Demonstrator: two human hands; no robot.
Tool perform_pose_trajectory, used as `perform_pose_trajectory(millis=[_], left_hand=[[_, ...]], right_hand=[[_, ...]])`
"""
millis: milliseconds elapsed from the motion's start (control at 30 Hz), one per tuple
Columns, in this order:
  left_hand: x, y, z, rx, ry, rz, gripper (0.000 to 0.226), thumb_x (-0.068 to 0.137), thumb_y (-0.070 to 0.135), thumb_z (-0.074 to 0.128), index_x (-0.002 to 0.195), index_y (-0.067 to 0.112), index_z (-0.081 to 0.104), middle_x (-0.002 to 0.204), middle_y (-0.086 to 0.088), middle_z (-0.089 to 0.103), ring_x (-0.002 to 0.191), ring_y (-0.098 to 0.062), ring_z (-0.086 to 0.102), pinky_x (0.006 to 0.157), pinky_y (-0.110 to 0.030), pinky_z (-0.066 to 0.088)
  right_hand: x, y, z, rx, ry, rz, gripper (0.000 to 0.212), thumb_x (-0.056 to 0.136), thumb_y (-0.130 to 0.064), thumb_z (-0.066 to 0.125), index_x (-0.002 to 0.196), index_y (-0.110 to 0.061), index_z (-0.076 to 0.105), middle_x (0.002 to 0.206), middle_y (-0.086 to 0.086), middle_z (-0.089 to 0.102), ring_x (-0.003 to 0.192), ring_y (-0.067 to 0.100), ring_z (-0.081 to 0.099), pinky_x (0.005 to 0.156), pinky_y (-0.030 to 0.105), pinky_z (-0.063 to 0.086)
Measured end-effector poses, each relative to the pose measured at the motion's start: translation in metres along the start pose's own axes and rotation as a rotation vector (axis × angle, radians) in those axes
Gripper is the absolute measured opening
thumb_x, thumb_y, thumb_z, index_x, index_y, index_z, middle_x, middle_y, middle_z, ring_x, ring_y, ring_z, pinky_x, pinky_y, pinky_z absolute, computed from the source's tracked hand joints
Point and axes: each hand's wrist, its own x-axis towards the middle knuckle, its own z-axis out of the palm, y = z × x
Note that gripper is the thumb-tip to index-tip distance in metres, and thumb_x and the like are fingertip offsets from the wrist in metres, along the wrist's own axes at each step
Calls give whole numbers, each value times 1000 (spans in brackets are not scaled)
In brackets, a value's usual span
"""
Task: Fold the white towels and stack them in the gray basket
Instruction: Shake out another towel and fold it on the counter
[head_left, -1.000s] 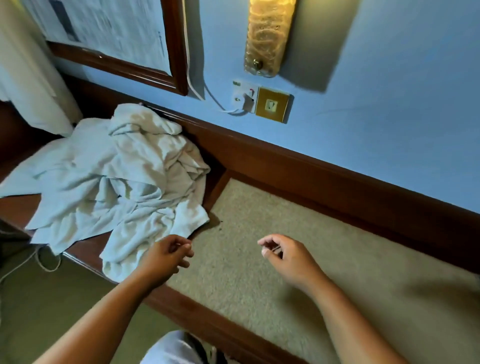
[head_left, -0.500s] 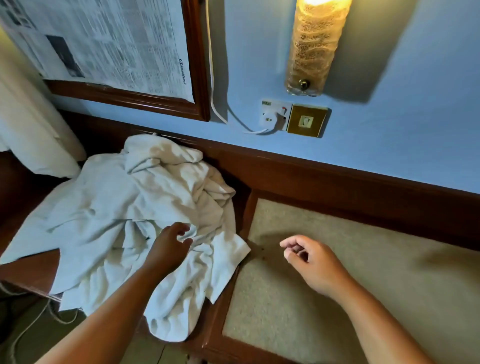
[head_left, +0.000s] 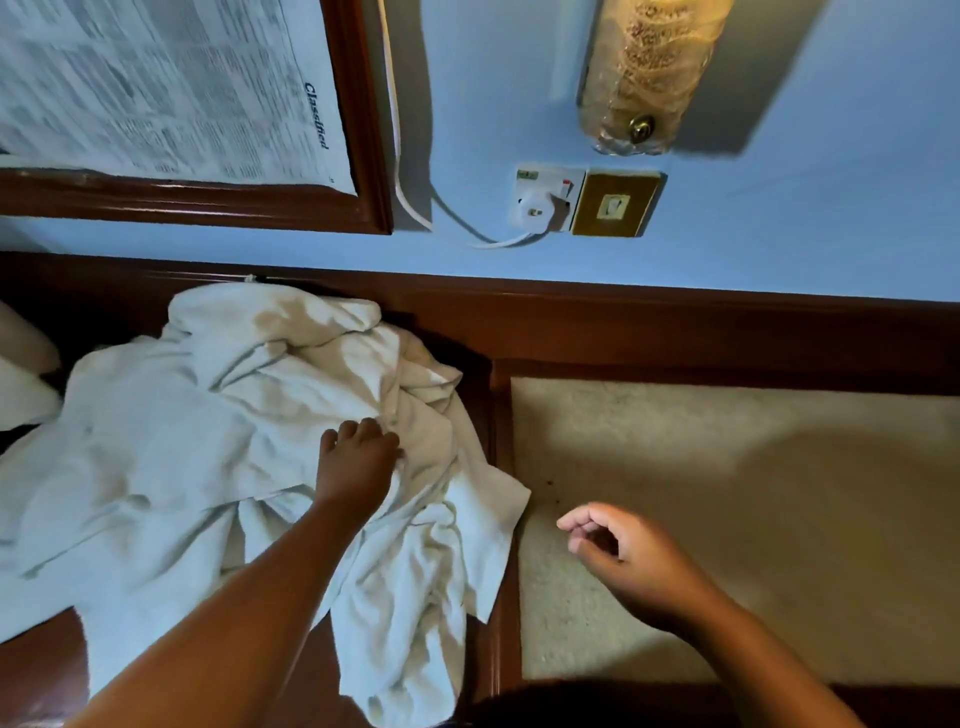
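A crumpled heap of white towels (head_left: 208, 441) lies on the dark wooden surface at the left and hangs over its front edge. My left hand (head_left: 358, 457) is on the right part of the heap, its fingers curled down into a fold of the top white towel. To the right of the heap, my right hand (head_left: 618, 556) hovers above the beige padded surface (head_left: 753, 493), loosely curled and holding nothing. No gray basket is in view.
A dark wooden ledge (head_left: 675, 322) runs along the blue wall behind. On the wall are a framed newspaper page (head_left: 171, 88), a socket with a white plug and cable (head_left: 540, 208), a brass switch (head_left: 615, 205) and a lamp (head_left: 649, 73). White pillows (head_left: 21, 384) sit at the far left.
My left hand has moved from the front edge up onto the towel heap and closed into its fabric. The view has swung left and closer; my right hand has stayed hovering over the beige surface.
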Motion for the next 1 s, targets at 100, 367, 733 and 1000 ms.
perform_pose_trajectory(millis=[100, 367, 733, 1000], left_hand=[[-7, 14, -36, -318, 94, -97, 24, 101, 30, 56, 83, 14, 60, 72, -5, 62, 69, -32, 61, 65, -38, 49], [-117, 67, -172, -673, 205, 141, 26, 100, 46, 49, 89, 28, 63, 74, 9, 64, 67, -6, 60, 58, -24, 46], [-189, 104, -176, -918, 161, -270, 30, 71, 55, 84, 84, 35, 66, 62, 13, 61, 58, -5, 54, 57, -21, 41], [-210, 226, -102, -727, 163, -120, 31, 81, 60, 61, 106, 42, 56, 116, 23, 46, 107, 0, 48, 89, -28, 48]], right_hand=[[3, -2, 4, 8, -1, 7, 15, 98, -27, 59, 105, -40, 64, 102, -15, 64, 92, -1, 61, 76, 14, 46], [21, -83, 57, 16, -171, -381, 82, 82, -58, 70, 149, -43, 25, 137, -30, 33, 123, -13, 41, 98, 9, 39], [-16, -68, 17, 73, 293, -758, 20, 79, -11, 64, 97, -18, 59, 99, -9, 56, 94, 11, 56, 79, 24, 45], [-105, 12, -129, 366, 626, -544, 10, 82, -19, 54, 92, -17, 53, 76, -10, 58, 68, -2, 56, 58, 12, 39]])
